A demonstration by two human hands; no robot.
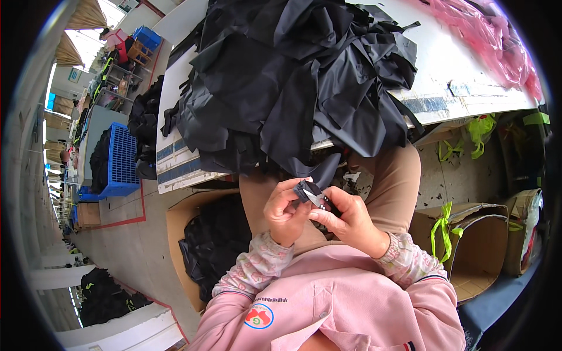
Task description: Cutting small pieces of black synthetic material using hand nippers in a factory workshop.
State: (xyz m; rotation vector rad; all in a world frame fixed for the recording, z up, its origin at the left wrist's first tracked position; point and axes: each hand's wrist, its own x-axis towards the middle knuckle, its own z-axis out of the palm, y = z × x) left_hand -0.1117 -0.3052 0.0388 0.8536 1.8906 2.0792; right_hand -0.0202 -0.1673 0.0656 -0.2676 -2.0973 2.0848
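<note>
Above my lap, my two hands are close together. My left hand (285, 212) pinches a small folded black strip (301, 190) between thumb and fingers. Closed around small thread snips (317, 199) with silver blades is my right hand (353, 217); the blades touch or lie right against the strip, and I cannot tell which. Part of the snips is hidden by my fingers. Just beyond my hands, a big heap of black fabric pieces (252, 88) covers much of the white table (462, 70), some hanging over its near edge.
A cardboard box (175, 234) of black fabric stands left of my legs. To the right is an open carton (480, 251) with a green tie (446, 234). Pink plastic film (492, 35) lies at the table's far right. A blue crate (121, 161) stands on the left floor.
</note>
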